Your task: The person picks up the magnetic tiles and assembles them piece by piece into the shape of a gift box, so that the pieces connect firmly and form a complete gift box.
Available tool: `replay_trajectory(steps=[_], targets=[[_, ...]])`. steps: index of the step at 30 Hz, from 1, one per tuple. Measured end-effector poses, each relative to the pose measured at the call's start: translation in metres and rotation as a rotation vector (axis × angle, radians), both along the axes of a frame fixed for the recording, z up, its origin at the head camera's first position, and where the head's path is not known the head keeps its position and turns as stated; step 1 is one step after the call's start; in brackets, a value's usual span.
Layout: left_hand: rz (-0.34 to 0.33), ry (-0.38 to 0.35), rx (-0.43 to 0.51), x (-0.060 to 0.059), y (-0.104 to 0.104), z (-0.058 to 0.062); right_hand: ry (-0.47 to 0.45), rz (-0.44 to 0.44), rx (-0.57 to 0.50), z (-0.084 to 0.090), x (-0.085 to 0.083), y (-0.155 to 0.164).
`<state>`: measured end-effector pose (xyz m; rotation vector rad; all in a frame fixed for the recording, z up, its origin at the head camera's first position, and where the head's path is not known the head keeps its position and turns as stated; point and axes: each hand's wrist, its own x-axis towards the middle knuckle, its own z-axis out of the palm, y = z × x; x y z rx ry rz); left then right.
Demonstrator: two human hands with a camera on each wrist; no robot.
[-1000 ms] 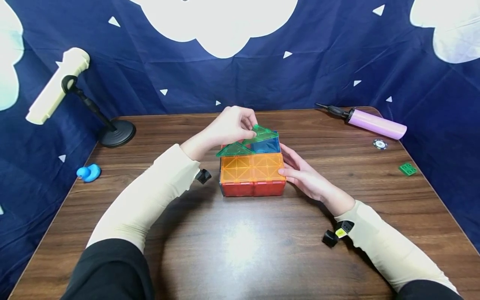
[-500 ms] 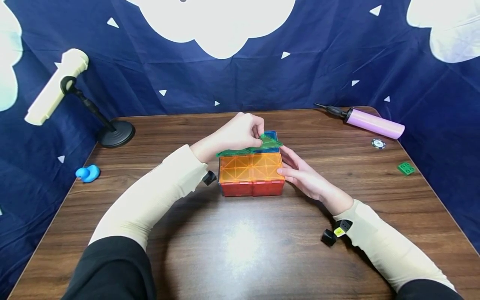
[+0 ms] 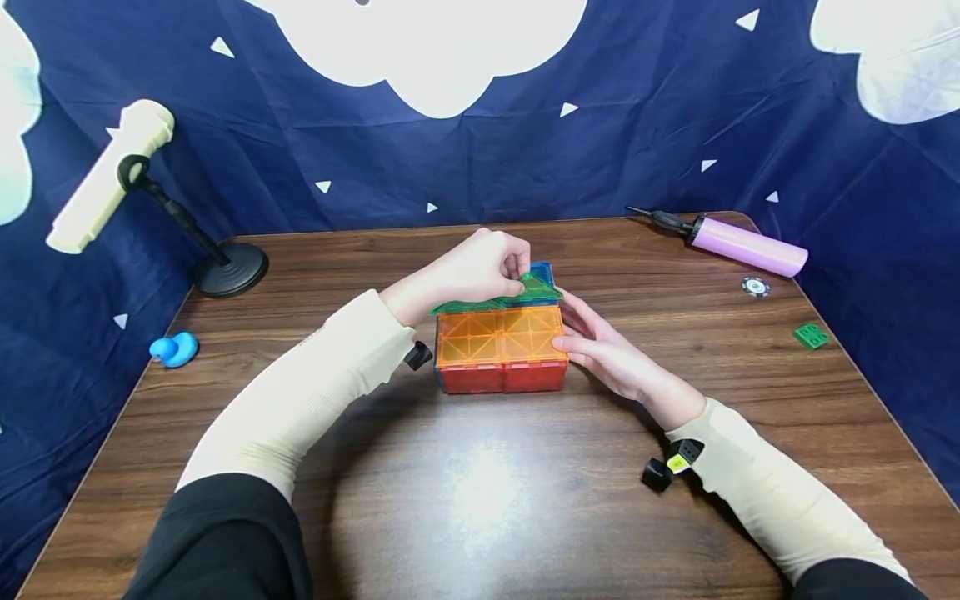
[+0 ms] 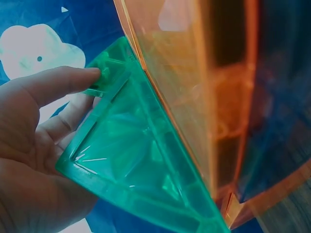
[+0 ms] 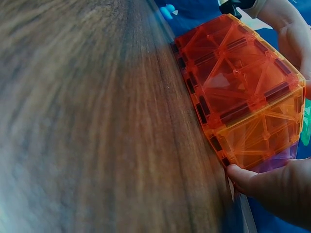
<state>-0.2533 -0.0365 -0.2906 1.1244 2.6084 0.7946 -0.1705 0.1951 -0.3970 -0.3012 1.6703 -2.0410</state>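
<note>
A box of see-through magnetic tiles [image 3: 501,350] stands mid-table, with orange top tiles [image 5: 238,82], red front tiles and a blue tile [image 3: 543,272] at the back. My left hand [image 3: 480,267] pinches a green triangle tile [image 3: 534,287] and holds it flat over the box's far half; a second green triangle [image 3: 457,306] lies beside it. In the left wrist view the thumb [image 4: 58,85] presses the green tile [image 4: 141,165] next to the orange edge. My right hand [image 3: 607,350] rests with straight fingers against the box's right side, a fingertip [image 5: 248,177] on the corner.
On the wooden table [image 3: 480,500] are a white lamp on a black stand [image 3: 150,200] at back left, a blue duck [image 3: 174,347] at left, a pink pump [image 3: 738,243], a poker chip [image 3: 755,287] and a green brick [image 3: 811,335] at right. A blue cloth hangs behind.
My left hand has lowered the green triangle from a raised tilt down flat onto the box's far half. The right hand has stayed against the box's side.
</note>
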Motion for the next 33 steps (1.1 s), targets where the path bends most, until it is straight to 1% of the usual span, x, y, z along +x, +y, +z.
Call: replay_trajectory(steps=[8,14,18,22,24,25,27,29,31,33], targets=[[-0.011,-0.039,-0.015,0.003,0.0,0.002,-0.008,0.004,-0.003,0.001,0.0,0.0],[-0.005,-0.031,-0.029,0.003,0.001,0.002,-0.008,0.008,-0.005,0.001,0.0,0.001],[-0.016,-0.029,-0.049,0.004,0.001,0.002,-0.006,0.012,-0.006,0.001,0.0,0.0],[-0.041,-0.032,-0.076,0.003,-0.002,0.001,-0.003,0.016,-0.001,0.001,-0.001,-0.001],[-0.049,-0.038,-0.08,0.003,-0.007,0.001,-0.003,0.016,0.001,0.001,-0.001,-0.002],[-0.043,-0.037,-0.077,0.003,-0.011,0.002,-0.004,0.015,0.002,0.001,0.0,-0.002],[0.0,-0.019,-0.048,0.008,-0.022,0.005,-0.001,0.015,0.006,0.001,0.002,-0.002],[0.084,0.016,0.009,0.018,-0.038,0.007,0.006,0.017,0.019,0.0,0.007,-0.001],[0.213,0.045,0.088,0.033,-0.057,0.006,0.017,0.021,0.038,-0.001,0.014,0.001],[0.347,0.024,0.183,0.05,-0.078,-0.001,0.031,0.024,0.069,-0.001,0.02,0.003]])
